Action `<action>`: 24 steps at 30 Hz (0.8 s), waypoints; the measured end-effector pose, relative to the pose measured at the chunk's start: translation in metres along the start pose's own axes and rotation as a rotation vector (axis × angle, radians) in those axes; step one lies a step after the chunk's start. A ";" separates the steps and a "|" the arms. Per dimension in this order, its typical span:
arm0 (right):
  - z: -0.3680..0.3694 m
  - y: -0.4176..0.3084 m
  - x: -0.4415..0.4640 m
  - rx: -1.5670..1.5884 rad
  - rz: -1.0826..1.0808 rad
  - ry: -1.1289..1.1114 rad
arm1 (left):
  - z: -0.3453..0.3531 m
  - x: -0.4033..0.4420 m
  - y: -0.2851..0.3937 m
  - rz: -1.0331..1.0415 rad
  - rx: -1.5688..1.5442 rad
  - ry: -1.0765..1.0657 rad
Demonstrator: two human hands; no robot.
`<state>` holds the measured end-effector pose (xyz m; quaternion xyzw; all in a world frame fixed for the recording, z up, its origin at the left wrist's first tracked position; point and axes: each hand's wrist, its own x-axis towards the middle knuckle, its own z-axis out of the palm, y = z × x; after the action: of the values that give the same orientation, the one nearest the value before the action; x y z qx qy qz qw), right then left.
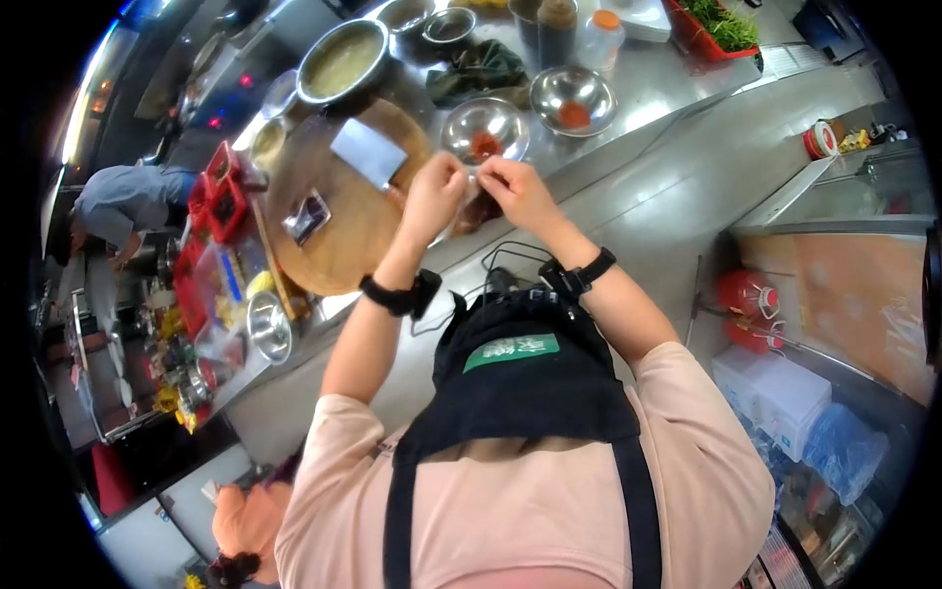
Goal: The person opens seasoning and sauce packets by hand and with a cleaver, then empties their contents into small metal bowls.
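Pinching narrowly, hands [439,196] beside metal bowl [502,123], grip contents unclear, steel counter [645,90], shiny floor [638,187].

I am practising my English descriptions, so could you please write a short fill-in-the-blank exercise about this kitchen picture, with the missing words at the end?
1. The hand nearer the cleaver is the person's ____ one.
2. The board under the cleaver is ____ in shape.
3. The lid of the clear jar is coloured ____.
4. Both wristbands are coloured ____.

Missing words: left; round; orange; black.
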<state>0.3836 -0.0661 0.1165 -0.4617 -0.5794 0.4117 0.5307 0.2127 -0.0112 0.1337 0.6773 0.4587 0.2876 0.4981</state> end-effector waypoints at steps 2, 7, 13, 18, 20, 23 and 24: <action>0.004 0.002 0.006 -0.019 0.059 0.027 | 0.000 0.007 0.001 -0.009 -0.136 0.055; 0.005 0.021 0.023 -0.015 0.127 0.102 | -0.012 0.033 -0.009 0.067 0.025 0.003; -0.011 0.049 0.049 0.080 0.215 0.115 | -0.009 0.040 -0.013 0.078 -0.050 -0.166; -0.025 0.065 0.069 0.201 0.316 0.035 | -0.003 0.063 -0.024 0.068 0.160 -0.054; -0.029 0.070 0.076 0.265 0.455 -0.001 | 0.001 0.068 -0.033 0.066 0.177 -0.010; -0.035 0.075 0.085 0.215 0.553 -0.062 | 0.003 0.077 -0.036 -0.011 0.157 0.003; -0.037 0.080 0.088 0.213 0.551 -0.071 | 0.004 0.081 -0.046 -0.015 0.144 0.000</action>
<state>0.4275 0.0377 0.0634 -0.5288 -0.4038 0.6146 0.4238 0.2343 0.0649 0.0833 0.7081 0.4832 0.2500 0.4502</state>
